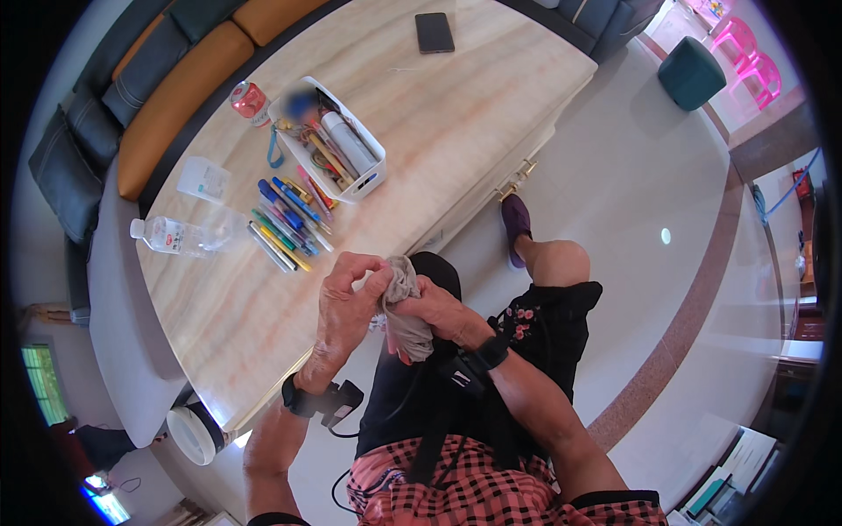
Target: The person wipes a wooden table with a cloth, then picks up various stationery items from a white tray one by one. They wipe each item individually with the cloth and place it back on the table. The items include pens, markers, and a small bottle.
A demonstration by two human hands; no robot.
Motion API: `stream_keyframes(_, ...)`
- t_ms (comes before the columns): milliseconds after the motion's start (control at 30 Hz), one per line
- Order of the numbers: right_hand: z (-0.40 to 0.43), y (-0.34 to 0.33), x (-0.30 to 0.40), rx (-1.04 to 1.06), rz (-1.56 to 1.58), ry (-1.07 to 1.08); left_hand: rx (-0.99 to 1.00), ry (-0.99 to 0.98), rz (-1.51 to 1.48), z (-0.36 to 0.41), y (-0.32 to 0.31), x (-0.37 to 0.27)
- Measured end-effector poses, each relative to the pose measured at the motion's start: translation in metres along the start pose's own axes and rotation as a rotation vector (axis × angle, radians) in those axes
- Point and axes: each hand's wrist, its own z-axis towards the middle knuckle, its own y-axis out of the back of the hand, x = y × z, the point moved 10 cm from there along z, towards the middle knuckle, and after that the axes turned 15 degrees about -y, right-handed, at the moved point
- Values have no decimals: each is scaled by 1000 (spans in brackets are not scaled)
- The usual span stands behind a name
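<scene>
A crumpled grey-beige cloth [411,332] is bunched between my two hands above my lap, just past the table's edge. My left hand [345,296] pinches its upper end between thumb and fingers; a bit of something pinkish shows by the fingertips, too small to name. Lower down, my right hand [447,312] grips the cloth with the thumb on top. Pink and patterned fabric peeks out under the folds. On the table near my left hand lies a row of several pens and markers [286,223]. Behind them stands a white plastic basket [365,187] holding a white cylinder, sticks and small items.
A marble-patterned table [460,125] carries a clear plastic bottle [171,237] on its side, a clear plastic box [204,179], a red-and-white can [250,102] and a black phone [435,33]. A white bucket [191,434] sits below the left corner. A green stool [692,73] stands at the right.
</scene>
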Motion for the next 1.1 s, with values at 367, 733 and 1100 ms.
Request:
stream_keyframes(367, -2, -11, 0, 70, -165, 6, -437, -119, -389, 15, 80, -3)
stream_keyframes(733, 8, 34, 9, -28, 345, 247, 94, 157, -70, -27, 49, 27)
stream_keyframes(1100, 7, 28, 7, -23, 396, 239, 171, 63, 119, -35, -11, 4)
